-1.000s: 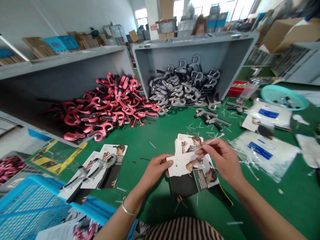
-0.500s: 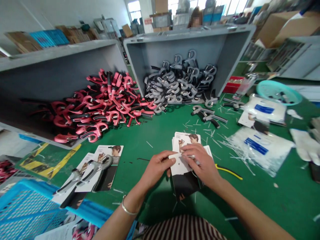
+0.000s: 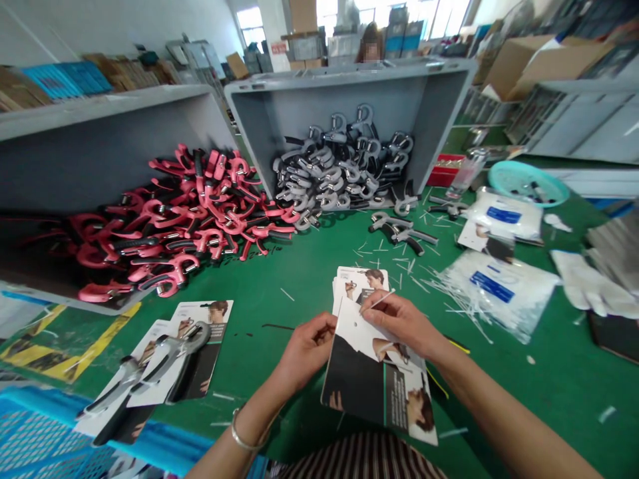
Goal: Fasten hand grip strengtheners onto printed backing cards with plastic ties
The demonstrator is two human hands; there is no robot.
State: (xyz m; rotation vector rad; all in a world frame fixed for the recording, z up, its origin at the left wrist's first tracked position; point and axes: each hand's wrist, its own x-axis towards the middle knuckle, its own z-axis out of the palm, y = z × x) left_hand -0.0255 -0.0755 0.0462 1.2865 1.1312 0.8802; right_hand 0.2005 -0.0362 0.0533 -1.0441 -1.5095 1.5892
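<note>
A printed backing card, white and black with pictures of a person, is tilted up in front of me over a stack of similar cards. My left hand is closed at the card's left edge, with some fingertips hidden behind it. Between thumb and fingers of my right hand is a thin white cable tie, held at the card's upper part near a small hole. To the left, grey hand grips lie on more cards. Partly covered by my right forearm are yellow-handled pliers.
One grey crate holds red hand grips; another crate holds grey ones. Loose cable ties and plastic bags lie at right, near a white glove and turquoise tray. A blue basket stands lower left.
The card has come up off the stack and tilted, showing more of its printed face. My right hand has shifted toward its upper edge with the tie. The whole view has turned slightly right.
</note>
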